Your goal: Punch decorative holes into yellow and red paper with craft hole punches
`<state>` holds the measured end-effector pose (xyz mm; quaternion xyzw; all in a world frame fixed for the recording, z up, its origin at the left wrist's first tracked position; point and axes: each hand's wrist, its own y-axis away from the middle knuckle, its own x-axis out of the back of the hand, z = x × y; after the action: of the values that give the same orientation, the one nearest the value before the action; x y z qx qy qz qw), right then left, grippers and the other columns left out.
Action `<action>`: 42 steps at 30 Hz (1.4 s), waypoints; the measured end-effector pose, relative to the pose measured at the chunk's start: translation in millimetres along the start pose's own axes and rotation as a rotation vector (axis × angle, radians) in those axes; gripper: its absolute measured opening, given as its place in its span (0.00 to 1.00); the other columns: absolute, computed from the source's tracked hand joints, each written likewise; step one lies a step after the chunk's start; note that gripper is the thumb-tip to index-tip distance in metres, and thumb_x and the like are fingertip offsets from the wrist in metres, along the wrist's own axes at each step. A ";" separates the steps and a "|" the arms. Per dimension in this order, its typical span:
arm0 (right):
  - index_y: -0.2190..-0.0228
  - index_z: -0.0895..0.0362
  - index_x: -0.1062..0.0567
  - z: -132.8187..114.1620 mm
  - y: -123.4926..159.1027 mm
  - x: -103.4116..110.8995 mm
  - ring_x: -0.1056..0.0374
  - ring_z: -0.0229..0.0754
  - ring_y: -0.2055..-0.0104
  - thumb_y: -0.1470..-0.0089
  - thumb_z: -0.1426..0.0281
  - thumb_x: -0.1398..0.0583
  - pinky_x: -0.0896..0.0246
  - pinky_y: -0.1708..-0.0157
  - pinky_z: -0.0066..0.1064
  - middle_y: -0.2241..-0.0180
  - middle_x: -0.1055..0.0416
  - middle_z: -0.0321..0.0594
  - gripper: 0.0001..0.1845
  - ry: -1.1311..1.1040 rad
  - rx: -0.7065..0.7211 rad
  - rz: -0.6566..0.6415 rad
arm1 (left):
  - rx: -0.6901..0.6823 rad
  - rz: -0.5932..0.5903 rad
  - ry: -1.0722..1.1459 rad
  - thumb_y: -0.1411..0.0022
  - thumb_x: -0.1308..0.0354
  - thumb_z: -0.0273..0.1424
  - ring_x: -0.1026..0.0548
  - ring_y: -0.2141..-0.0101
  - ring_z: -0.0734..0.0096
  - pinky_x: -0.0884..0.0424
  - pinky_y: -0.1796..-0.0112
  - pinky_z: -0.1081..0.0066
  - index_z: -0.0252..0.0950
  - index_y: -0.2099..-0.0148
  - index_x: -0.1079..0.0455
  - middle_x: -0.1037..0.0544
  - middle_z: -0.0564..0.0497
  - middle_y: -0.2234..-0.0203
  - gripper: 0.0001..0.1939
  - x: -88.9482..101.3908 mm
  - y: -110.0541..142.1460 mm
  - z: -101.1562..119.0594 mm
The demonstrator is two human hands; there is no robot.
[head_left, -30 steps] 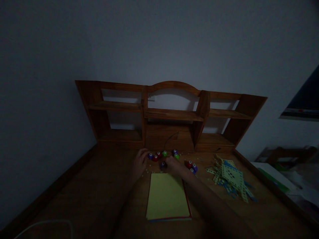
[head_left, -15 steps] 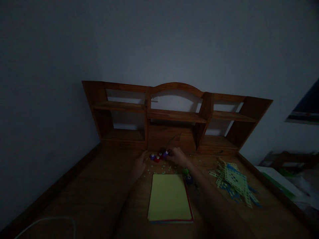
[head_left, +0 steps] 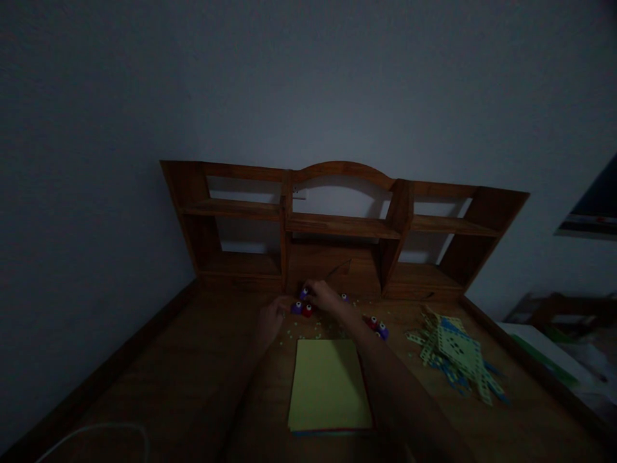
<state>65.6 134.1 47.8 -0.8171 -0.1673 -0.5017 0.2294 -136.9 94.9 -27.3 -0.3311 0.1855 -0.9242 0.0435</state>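
Observation:
My right hand (head_left: 322, 296) pinches a small purple piece (head_left: 304, 294) with a white, eye-like spot, near the desk's back. Just in front of it sit another purple piece (head_left: 296, 308) and a red piece (head_left: 307, 310), side by side, with the same spots. My left hand (head_left: 272, 316) is beside them on the left, fingers stretched toward the purple one; whether they touch it I cannot tell in the dim light. A further purple piece (head_left: 344, 298) lies behind my right wrist. Red and purple pieces (head_left: 376, 325) are clustered right of my right forearm, partly hidden.
Yellow sheets (head_left: 330, 386) lie stacked in front, with tiny pale bits (head_left: 317, 326) scattered behind them. At right is a heap of pale green and blue perforated strips (head_left: 457, 354). A wooden shelf unit (head_left: 342, 225) stands along the back. A white cord (head_left: 110, 426) curves at lower left.
My right hand has moved left, from the right side of the group to behind it, with a purple piece in its fingers. Pieces right of my forearm show more clearly.

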 end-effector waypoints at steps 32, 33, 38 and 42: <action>0.53 0.55 0.27 -13.5 19.8 9.2 0.39 0.41 0.47 0.45 0.77 0.44 0.47 0.47 0.33 0.52 0.31 0.43 0.18 0.055 0.184 0.172 | -0.103 -0.042 0.015 0.50 0.54 0.16 0.26 0.57 0.66 0.35 0.50 0.65 0.37 0.49 0.30 0.21 0.50 0.64 0.27 -0.9 -0.5 4.1; 0.53 0.55 0.27 -10.5 26.5 17.7 0.38 0.41 0.48 0.44 0.77 0.45 0.46 0.47 0.33 0.53 0.31 0.43 0.18 0.035 0.193 0.222 | -0.109 -0.038 0.028 0.49 0.55 0.16 0.26 0.58 0.66 0.35 0.51 0.65 0.37 0.49 0.31 0.21 0.51 0.67 0.27 -0.4 -0.1 5.3; 0.55 0.54 0.26 15.5 67.4 65.6 0.33 0.42 0.52 0.45 0.77 0.44 0.40 0.52 0.33 0.54 0.29 0.43 0.17 0.039 0.119 0.265 | -0.107 0.014 -0.009 0.47 0.54 0.17 0.27 0.64 0.67 0.34 0.56 0.67 0.37 0.52 0.29 0.24 0.52 0.73 0.23 0.6 1.0 8.2; 0.59 0.57 0.23 38.7 102.6 93.9 0.29 0.44 0.58 0.49 0.76 0.42 0.38 0.57 0.29 0.59 0.24 0.45 0.14 0.125 -0.073 0.108 | -0.125 0.031 -0.037 0.46 0.54 0.17 0.29 0.63 0.68 0.35 0.57 0.67 0.37 0.52 0.29 0.25 0.51 0.70 0.23 -0.3 1.2 7.5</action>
<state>187.3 73.1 95.6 -0.7999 -0.0901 -0.5442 0.2363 -131.9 91.5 -22.6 -0.3475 0.2470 -0.9037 0.0407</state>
